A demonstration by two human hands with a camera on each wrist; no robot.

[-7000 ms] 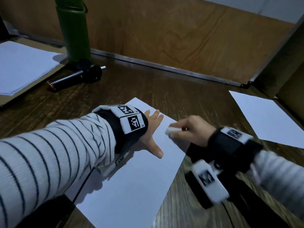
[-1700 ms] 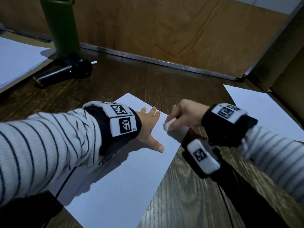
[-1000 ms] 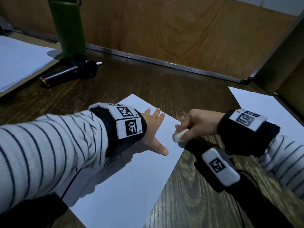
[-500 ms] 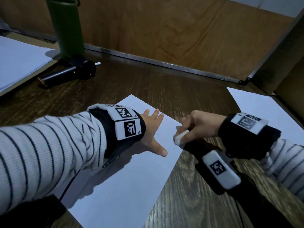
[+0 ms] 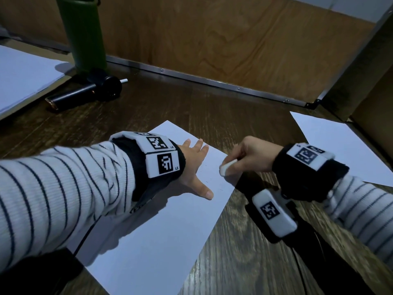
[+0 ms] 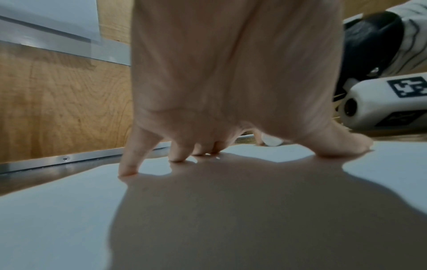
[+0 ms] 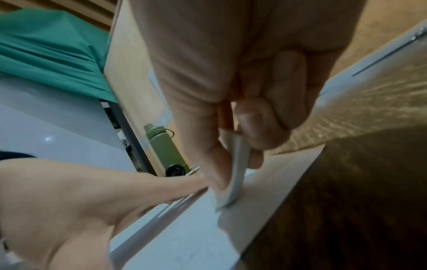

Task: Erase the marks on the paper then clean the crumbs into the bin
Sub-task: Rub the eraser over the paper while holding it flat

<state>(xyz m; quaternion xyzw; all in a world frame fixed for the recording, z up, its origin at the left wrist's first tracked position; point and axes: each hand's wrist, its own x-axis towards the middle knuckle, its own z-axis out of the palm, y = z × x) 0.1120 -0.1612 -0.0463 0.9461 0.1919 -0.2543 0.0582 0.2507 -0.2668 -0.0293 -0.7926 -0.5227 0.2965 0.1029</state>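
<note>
A white sheet of paper [image 5: 157, 237] lies at an angle on the dark wooden desk. My left hand [image 5: 194, 167] presses flat on its upper part, fingers spread and straight; in the left wrist view its fingertips [image 6: 128, 169] and thumb rest on the paper [image 6: 57, 210]. My right hand [image 5: 248, 156] pinches a white eraser [image 5: 227, 167] between thumb and fingers, its lower end touching the paper near the right edge. The right wrist view shows the eraser [image 7: 235, 175] standing on edge against the paper [image 7: 231, 228]. A few tiny dark crumbs [image 5: 209, 179] lie between thumb and eraser. No bin is in view.
A green bottle [image 5: 81, 33] stands at the back left with a black cylindrical tool [image 5: 85, 94] lying before it. More white paper [image 5: 23, 75] lies far left, another sheet [image 5: 340, 145] at the right. Wooden walls [image 5: 212, 39] close the desk at the back and right.
My right hand has rubbed the eraser back and forth near the paper's right edge, now slightly farther onto the sheet. My left hand stays pressed in place.
</note>
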